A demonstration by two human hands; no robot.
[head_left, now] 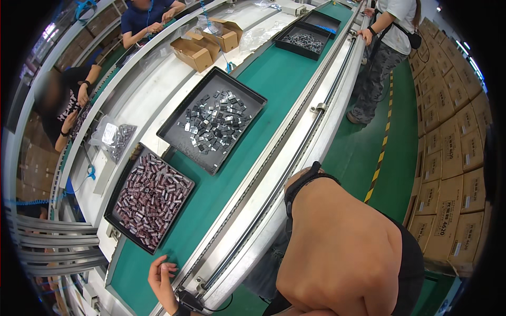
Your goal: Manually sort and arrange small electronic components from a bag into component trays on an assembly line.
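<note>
My left hand (162, 276) comes in low over the near end of the green conveyor belt (211, 195). Its fingers are apart and loosely bent, with nothing visible in them; a black band circles the wrist. Just beyond it stands a black tray (125, 235) heaped with small reddish-brown cylindrical parts (153, 197). My right hand (340, 247) is raised very close to the camera, back toward it, a dark band at the wrist. Its fingers are mostly hidden at the lower edge. Farther along, another black tray (176, 129) holds small black and silver parts (219, 121).
More black trays (295, 50) of parts sit up the belt. Open cardboard boxes (196, 51) and a clear bag of parts (118, 139) lie on the left ledge. Co-workers sit across; a person (390, 31) stands at right. Stacked cartons (450, 158) line the right side.
</note>
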